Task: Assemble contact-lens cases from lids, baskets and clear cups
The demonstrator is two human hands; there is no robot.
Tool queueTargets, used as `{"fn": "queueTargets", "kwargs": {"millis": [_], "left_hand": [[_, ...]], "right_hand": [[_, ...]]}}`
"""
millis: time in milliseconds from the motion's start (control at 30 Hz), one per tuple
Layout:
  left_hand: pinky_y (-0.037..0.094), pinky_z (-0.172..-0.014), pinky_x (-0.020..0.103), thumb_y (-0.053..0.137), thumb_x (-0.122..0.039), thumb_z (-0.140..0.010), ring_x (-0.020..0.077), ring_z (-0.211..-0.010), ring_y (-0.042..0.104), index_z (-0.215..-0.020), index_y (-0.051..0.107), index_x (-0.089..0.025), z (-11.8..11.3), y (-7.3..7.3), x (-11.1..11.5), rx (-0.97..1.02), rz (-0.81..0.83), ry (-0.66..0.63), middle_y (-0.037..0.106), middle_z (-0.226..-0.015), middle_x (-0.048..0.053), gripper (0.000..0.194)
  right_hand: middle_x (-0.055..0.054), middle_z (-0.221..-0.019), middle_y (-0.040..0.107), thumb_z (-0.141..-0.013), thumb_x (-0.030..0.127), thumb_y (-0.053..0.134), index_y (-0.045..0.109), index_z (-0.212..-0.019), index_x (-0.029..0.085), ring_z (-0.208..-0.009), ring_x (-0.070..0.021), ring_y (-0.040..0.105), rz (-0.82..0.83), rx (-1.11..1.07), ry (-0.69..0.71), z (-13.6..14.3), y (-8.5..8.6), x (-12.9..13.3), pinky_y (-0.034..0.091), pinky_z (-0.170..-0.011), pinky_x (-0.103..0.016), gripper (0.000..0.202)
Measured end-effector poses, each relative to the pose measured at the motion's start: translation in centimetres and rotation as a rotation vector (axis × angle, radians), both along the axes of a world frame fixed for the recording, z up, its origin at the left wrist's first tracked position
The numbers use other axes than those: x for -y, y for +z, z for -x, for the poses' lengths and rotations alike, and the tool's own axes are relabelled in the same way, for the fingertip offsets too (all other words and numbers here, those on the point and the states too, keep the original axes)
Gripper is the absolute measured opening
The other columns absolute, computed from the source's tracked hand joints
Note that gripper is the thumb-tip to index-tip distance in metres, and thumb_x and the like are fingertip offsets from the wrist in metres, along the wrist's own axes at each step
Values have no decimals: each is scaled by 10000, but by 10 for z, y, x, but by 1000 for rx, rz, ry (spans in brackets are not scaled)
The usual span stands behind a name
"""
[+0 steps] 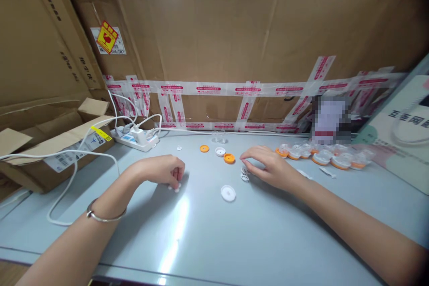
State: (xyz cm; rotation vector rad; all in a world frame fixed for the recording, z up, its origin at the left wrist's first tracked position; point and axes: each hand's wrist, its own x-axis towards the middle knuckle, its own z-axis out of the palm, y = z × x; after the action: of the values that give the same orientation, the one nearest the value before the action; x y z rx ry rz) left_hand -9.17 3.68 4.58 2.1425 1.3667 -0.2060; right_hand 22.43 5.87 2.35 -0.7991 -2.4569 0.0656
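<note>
My left hand (165, 171) is closed, its fingertips pinched down at several small white pieces (177, 188) on the table. Whether one of them is between the fingers is hidden. My right hand (270, 167) is open with thumb and forefinger apart, holding nothing visible. Beside its fingertips lie small white slotted parts (245, 177). Between the hands, a white round disc (228, 193) lies flat. Farther back are an orange round cap (229, 158), a white ring (220, 152), an orange ring (204, 148) and a tiny white piece (179, 148).
Clear domes (219, 137) stand by the back cable. Several clear-topped, orange-based round units (322, 157) sit at right, near white strips (326, 173). A power strip (139, 138) with cables and an open carton (50, 156) are at left. A large cardboard box (208, 44) walls the back.
</note>
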Motion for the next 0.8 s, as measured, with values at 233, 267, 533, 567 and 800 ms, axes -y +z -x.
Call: {"fn": "queueTargets", "kwargs": {"millis": [233,267,533,567,800], "left_hand": [[388,-561,210,582,-287,-697,147,-670,587,-754,608,-190,5,-6,-9,44,-90,12,668,-742,3,115],[393,-575,212,579,-296,-702,149,-684,588,-761,612,-193,6,-5,-10,41,-96,9,666,-754,4,123],[404,-558,201,666,-304,-616,155,-700,582,-809,603,-191,8,2,-6,-24,9,-13,630,-763,0,233],[400,-550,200,660,-300,-619,153,-691,578,-795,606,-187,7,2,-6,-34,6,-16,627,-754,0,216],[401,-548,200,618,-345,-659,150,-672,588,-786,620,-182,6,0,-8,4,0,4,654,-740,6,206]], "right_hand": [[-58,-912,645,-858,245,455,582,-945,189,-883,-185,568,126,16,21,3,1,6,401,-824,-337,163],[-53,-916,642,-854,266,468,584,-940,192,-884,-181,567,174,29,35,5,2,8,401,-825,-328,162],[-29,-931,592,-708,452,643,569,-976,211,-882,-180,529,459,167,158,23,-1,29,399,-803,-304,368],[-29,-933,587,-723,434,635,569,-977,213,-881,-177,525,464,165,156,24,-3,30,398,-800,-301,343],[-27,-866,558,-762,360,607,571,-919,207,-837,-167,512,423,83,91,31,-14,30,412,-737,-281,222]]}}
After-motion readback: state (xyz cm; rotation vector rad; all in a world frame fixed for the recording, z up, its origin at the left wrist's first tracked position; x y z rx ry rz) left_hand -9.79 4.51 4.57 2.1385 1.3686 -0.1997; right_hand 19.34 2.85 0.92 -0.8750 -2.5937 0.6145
